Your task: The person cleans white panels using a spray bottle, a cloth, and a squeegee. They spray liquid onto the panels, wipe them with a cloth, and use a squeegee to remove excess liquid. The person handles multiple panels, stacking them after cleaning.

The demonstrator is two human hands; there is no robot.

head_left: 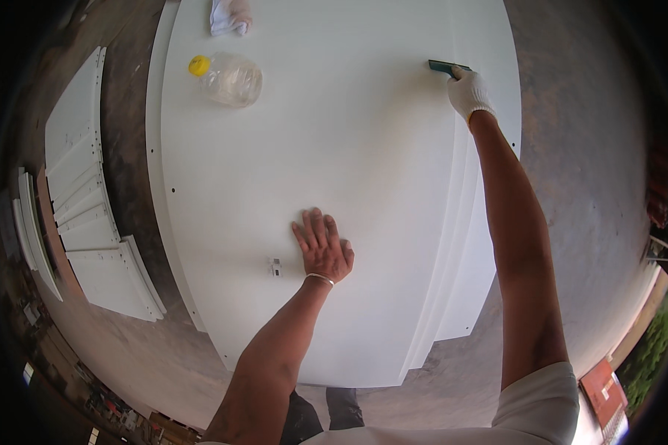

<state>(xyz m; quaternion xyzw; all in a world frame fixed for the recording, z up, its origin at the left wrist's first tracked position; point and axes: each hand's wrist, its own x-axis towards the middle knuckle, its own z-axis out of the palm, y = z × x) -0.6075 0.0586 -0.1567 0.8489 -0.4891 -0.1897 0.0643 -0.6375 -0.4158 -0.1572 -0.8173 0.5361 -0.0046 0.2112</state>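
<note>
A stack of large white panels (334, 148) lies in front of me. My left hand (323, 243), bare with a bracelet at the wrist, rests palm down on the top panel with its fingers spread. Next to it is a small white-and-grey label or part (275, 268), too small to make out. My right hand (470, 93) wears a white knitted glove and reaches to the far right of the panel. Its fingers close around a dark green scraper or squeegee-like tool (444, 67), whose blade is at the panel surface. The grip is partly hidden by the glove.
A clear plastic bottle (232, 79) with a yellow cap lies on its side at the far left of the panel, near a crumpled white cloth (231, 16). More white panels (89, 193) are stacked to the left. Concrete floor (579, 185) surrounds the stack.
</note>
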